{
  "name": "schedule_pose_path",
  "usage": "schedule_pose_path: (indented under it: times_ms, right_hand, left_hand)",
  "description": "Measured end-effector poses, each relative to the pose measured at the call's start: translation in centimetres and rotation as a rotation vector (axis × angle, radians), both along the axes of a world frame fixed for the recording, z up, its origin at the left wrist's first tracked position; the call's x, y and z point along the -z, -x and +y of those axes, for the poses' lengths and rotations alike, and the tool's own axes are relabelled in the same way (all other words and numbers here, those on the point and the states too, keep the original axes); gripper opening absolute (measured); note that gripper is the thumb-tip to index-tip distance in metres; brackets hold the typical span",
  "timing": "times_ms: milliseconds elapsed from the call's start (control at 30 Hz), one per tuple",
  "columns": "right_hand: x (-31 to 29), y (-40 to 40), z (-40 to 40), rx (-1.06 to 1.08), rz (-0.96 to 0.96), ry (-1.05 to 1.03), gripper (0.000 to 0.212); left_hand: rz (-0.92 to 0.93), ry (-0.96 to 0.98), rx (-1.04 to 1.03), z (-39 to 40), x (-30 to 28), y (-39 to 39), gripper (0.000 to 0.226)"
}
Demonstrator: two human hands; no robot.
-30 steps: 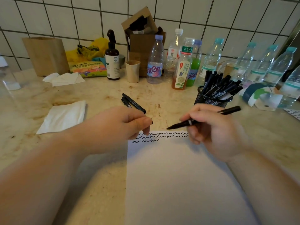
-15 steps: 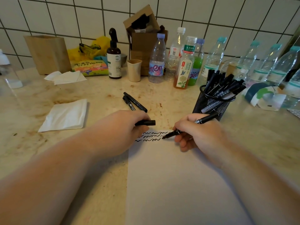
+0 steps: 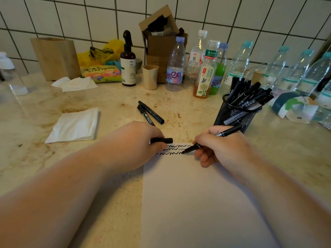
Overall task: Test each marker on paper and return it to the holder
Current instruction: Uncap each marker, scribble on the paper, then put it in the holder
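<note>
My right hand [image 3: 222, 145] grips an uncapped black marker [image 3: 223, 133] with its tip on the white paper [image 3: 197, 203], at the end of the second row of black squiggles [image 3: 172, 149] near the paper's top edge. My left hand [image 3: 136, 142] rests on the paper's top left corner and pinches the marker's black cap [image 3: 162, 140]. A black mesh holder [image 3: 232, 115] with several black markers stands just behind my right hand. Two capped black markers [image 3: 152, 113] lie on the counter behind my left hand.
A folded white napkin [image 3: 73, 126] lies to the left. Along the tiled wall stand a brown spray bottle [image 3: 127, 67], a beige cup [image 3: 150, 76], a cardboard box [image 3: 161, 42], several plastic bottles [image 3: 176, 68] and a wooden block [image 3: 55, 58]. A tape roll [image 3: 290, 106] sits at right.
My right hand brought the marker down onto the paper and drew the second squiggle row further right. My left hand now shows the cap between its fingers and stays on the paper corner.
</note>
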State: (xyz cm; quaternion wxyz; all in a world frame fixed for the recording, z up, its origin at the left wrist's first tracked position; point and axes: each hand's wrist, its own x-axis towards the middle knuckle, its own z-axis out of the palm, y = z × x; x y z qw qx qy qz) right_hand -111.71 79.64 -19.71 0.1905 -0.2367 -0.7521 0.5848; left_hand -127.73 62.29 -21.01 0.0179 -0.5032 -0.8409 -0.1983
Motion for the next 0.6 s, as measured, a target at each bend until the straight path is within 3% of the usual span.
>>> schedule_pose_path:
  times_ms: [400, 600]
  right_hand:
    - [-0.35, -0.4, 0.82, 0.103, 0.053, -0.024, 0.017]
    - [-1.01, -0.74, 0.46, -0.062, 0.227, 0.094, 0.018]
  left_hand:
    - [-0.066, -0.019, 0.055, -0.12, -0.5, -0.34, 0.023]
    - [-0.089, -0.044, 0.044, -0.03, -0.49, -0.36, 0.02]
